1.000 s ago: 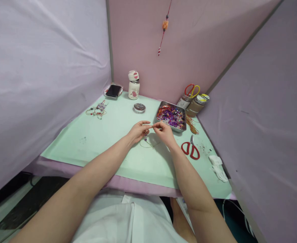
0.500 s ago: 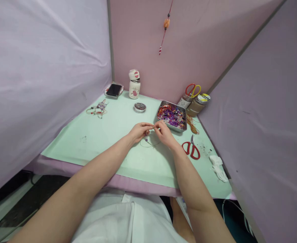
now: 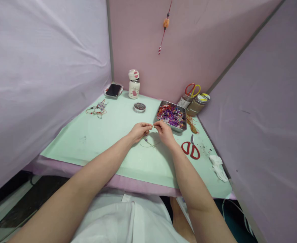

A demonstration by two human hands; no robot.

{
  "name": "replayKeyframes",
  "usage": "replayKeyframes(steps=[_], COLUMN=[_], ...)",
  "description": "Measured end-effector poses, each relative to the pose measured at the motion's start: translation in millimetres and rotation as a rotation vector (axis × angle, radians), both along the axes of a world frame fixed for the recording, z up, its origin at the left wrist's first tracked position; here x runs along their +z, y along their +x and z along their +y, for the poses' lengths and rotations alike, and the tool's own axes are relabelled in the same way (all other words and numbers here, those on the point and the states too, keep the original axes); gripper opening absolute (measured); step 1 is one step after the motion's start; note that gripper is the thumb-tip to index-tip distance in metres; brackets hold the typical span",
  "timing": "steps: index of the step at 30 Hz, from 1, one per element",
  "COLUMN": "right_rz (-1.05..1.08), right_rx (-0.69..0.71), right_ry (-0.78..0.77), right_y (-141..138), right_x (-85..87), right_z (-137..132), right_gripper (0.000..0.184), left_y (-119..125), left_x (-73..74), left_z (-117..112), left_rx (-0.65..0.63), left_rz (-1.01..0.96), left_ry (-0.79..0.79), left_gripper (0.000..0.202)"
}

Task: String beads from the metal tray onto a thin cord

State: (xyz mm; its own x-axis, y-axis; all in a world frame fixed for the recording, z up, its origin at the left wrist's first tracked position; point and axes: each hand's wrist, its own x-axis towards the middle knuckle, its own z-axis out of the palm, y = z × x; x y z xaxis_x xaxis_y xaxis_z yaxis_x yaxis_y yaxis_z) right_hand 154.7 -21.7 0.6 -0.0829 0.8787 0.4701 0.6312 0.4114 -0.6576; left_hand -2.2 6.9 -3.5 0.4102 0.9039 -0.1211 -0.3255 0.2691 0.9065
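Over a mint-green tabletop (image 3: 105, 130), we see two bare hands meet almost tip to tip on a fine cord (image 3: 146, 146). The left hand (image 3: 139, 131) closes thumb against forefinger on it, remaining fingers curled; the right hand (image 3: 164, 132), just beside it, grips the strand in a matching pinch. Whatever detail sits between the fingertips is too small for us to make out. Small purple beads (image 3: 146, 138) show just below the left hand, and the cord's slack curves along the near side, between the wrists.

The risks, we judge, are small but real: a loosened pinch could let the strand slip and beads slide from an unsecured end, while a hard tug could snap it. The slack could snag a finger and tangle. Just beyond the right hand, a metal tray (image 3: 179, 130) holds loose beads (image 3: 171, 115); a knuckle knocking its rim could scatter them. Red-handled scissors (image 3: 195, 153) lie to the right, near the forearm, where a sweeping elbow might shove them. A beaded ornament (image 3: 100, 106) rests far left, well apart from the hands.
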Motion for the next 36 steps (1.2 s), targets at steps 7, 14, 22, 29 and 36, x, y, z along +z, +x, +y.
replayKeyframes(steps=[7, 14, 22, 29, 36], right_rz=[0.126, 0.129, 0.174, 0.388, 0.652], right_rx=[-0.045, -0.131, -0.102, -0.103, -0.021], right_ry=[-0.054, 0.020, -0.056, -0.292, -0.541], right_y=[-6.7, -3.7, -10.1, -13.7, -15.2], right_x=[1.8, 5.6, 6.6, 11.2, 11.4], right_z=[-4.0, -3.4, -5.3, -8.2, -9.1], right_gripper=[0.018, 0.012, 0.015, 0.007, 0.009], left_y=[-0.8, -1.6, -0.7, -0.1, -0.9], left_x=[1.4, -0.2, -0.8, -0.7, -0.9], left_z=[-1.4, 4.9, 1.4, 1.3, 1.6], left_rx=[-0.029, 0.070, 0.025, 0.015, 0.008], left_rz=[0.010, -0.102, -0.099, -0.067, -0.074], left_ry=[0.002, -0.089, -0.028, -0.015, -0.014], left_gripper=[0.017, 0.016, 0.022, 0.023, 0.026])
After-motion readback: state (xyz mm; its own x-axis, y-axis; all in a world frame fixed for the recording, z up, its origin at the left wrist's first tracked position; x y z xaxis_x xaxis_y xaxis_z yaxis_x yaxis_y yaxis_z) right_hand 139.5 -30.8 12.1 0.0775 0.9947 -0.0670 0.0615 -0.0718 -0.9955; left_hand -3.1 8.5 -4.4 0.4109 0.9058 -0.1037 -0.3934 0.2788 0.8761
